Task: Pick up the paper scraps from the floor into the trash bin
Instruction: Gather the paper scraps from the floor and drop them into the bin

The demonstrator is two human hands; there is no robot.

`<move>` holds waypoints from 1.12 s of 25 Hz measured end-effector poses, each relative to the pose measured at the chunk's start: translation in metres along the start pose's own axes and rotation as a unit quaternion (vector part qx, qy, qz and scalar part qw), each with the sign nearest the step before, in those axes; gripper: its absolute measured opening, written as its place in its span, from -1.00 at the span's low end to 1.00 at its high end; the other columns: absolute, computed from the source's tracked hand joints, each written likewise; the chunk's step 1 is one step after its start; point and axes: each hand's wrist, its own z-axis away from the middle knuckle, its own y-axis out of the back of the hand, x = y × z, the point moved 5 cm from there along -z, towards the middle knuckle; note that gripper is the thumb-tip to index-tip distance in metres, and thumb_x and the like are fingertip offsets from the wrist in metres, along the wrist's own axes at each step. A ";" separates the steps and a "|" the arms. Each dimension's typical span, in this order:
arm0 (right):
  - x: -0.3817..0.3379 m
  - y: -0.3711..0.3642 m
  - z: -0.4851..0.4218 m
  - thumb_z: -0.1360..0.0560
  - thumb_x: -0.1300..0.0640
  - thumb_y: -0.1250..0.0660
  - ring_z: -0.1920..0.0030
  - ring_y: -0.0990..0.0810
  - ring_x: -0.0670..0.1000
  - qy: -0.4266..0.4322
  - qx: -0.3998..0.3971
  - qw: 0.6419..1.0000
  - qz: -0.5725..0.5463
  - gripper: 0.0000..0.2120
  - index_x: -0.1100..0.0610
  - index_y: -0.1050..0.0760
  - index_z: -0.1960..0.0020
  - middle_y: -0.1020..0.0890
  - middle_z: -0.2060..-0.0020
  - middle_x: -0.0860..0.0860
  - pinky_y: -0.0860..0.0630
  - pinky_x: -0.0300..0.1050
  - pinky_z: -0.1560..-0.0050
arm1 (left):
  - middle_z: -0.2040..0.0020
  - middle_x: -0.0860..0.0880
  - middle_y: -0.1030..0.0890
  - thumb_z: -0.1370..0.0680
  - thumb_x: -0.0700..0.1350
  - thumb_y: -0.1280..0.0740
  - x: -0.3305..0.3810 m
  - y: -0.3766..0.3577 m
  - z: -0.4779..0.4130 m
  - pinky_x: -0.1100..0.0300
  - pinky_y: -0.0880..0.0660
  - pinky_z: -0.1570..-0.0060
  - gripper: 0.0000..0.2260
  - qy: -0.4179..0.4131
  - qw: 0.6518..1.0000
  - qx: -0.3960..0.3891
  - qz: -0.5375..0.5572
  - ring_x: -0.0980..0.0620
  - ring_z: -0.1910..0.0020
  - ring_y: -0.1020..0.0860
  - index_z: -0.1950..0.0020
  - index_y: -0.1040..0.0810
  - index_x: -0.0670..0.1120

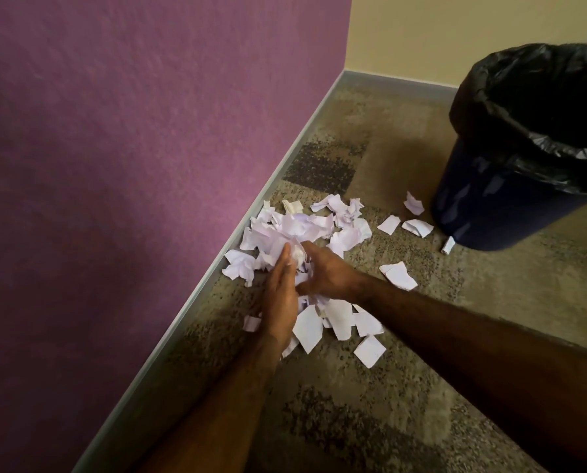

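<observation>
A heap of torn white paper scraps lies on the mottled brown and beige carpet, pressed up against the grey baseboard of the purple textured wall. The dark blue round trash bin, lined with a glossy black plastic bag, stands well apart from the heap, out from the purple wall and near the cream wall behind it. A few loose scraps sit closer to the bin: a folded white piece just beside its base, a small flat piece next to that, and a rolled bit touching or nearly touching the bin's bottom edge.

Both bare hands meet over the nearer side of the heap, away from the bin. The left hand stands on edge, fingers straight and together, palm turned toward the right. The right hand is cupped, fingers curled inward toward the left palm. Between them sits a crumpled white wad, apparently pinched by both hands, though the fingertips are blurred and the contact is hard to make out. More flat scraps lie on the carpet under the wrists, farther from the bin than the main heap
</observation>
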 end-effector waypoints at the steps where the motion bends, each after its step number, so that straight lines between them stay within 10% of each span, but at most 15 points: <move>1: -0.003 0.007 0.003 -0.31 0.05 -0.61 -0.19 -0.56 0.13 -0.001 0.013 1.000 0.004 -0.28 0.14 -0.38 -0.36 -0.58 -0.22 0.11 -0.53 0.16 -0.19 | -0.54 0.16 -0.32 -0.69 0.13 -0.06 0.009 -0.006 0.003 0.02 -0.32 -0.45 -0.64 -0.002 1.000 0.001 -0.006 0.15 -0.47 -0.31 -0.49 -0.37 0.25; 6: -0.027 0.061 0.031 -0.38 0.11 -0.56 -0.31 -0.50 0.08 -0.055 0.054 0.997 -0.030 -0.19 0.14 -0.23 -0.51 -0.48 -0.39 0.07 -0.52 -0.13 -0.16 | -0.45 0.12 -0.46 -0.70 0.11 -0.05 0.061 -0.040 0.013 0.13 -0.33 -0.37 -0.62 -0.011 0.999 0.035 0.027 0.14 -0.40 -0.39 -0.43 -0.50 0.13; 12: -0.064 0.173 0.085 -0.44 0.22 -0.46 0.29 -0.57 -0.10 -0.073 0.145 0.987 -0.002 -0.73 0.09 -0.50 -0.10 -0.62 0.15 0.02 -0.44 -0.30 0.50 | -0.20 -0.03 -0.66 -0.64 0.11 -0.15 0.150 -0.111 0.025 -0.04 -0.55 -0.25 -0.64 -0.038 0.997 -0.003 0.072 0.03 -0.15 -0.62 -0.28 -0.61 0.02; 16: -0.089 0.275 0.133 -0.54 0.23 -0.30 0.15 -0.67 0.06 -0.082 0.251 0.960 0.093 -0.84 0.26 -0.59 -0.07 -0.67 0.09 0.16 -0.46 -0.21 0.35 | -0.01 -0.05 -0.73 -0.52 0.23 -0.20 0.240 -0.190 0.022 -0.17 -0.63 -0.05 -0.62 -0.109 0.984 -0.117 0.080 -0.08 0.00 -0.70 -0.07 -0.69 0.07; 21: -0.024 0.364 0.176 -0.37 0.00 -0.41 0.05 -0.68 0.10 -0.078 0.494 0.859 -0.109 -0.58 0.20 -0.49 -0.14 -0.66 0.03 0.11 -0.66 0.05 0.06 | 0.06 -0.16 -0.73 -0.56 0.10 -0.18 0.293 -0.308 0.001 -0.11 -0.60 -0.07 -0.63 -0.107 0.970 -0.218 0.026 -0.14 0.03 -0.66 -0.02 -0.65 -0.13; 24: 0.017 0.360 0.175 -0.27 -0.04 -0.46 0.08 -0.70 0.10 -0.087 0.503 0.830 -0.225 -0.39 0.19 -0.47 -0.24 -0.66 -0.02 0.12 -0.67 0.19 0.06 | -0.15 -0.21 -0.67 -0.68 0.13 -0.10 0.294 -0.334 0.011 0.10 -0.51 0.19 -0.56 -0.035 0.957 -0.283 0.060 -0.17 -0.04 -0.61 -0.31 -0.53 -0.17; 26: 0.034 0.351 0.174 -0.38 0.05 -0.45 0.06 -0.68 0.09 -0.112 0.484 0.827 -0.262 -0.38 0.15 -0.38 -0.39 -0.60 -0.09 0.09 -0.68 0.16 0.08 | -0.45 -0.19 -0.44 -0.69 0.18 -0.03 0.287 -0.339 0.016 0.08 -0.49 0.04 -0.47 -0.021 0.948 -0.313 0.050 -0.13 -0.31 -0.48 -0.52 -0.36 -0.13; 28: 0.046 0.355 0.174 -0.47 0.13 -0.39 -0.04 -0.63 0.08 -0.136 0.509 0.824 -0.210 -0.45 0.12 -0.35 -0.43 -0.55 -0.13 0.04 -0.68 0.12 0.02 | -0.32 -0.11 -0.52 -0.69 0.19 0.01 0.278 -0.331 0.013 0.11 -0.44 -0.06 -0.46 -0.045 0.949 -0.311 0.035 -0.03 -0.19 -0.48 -0.50 -0.40 -0.11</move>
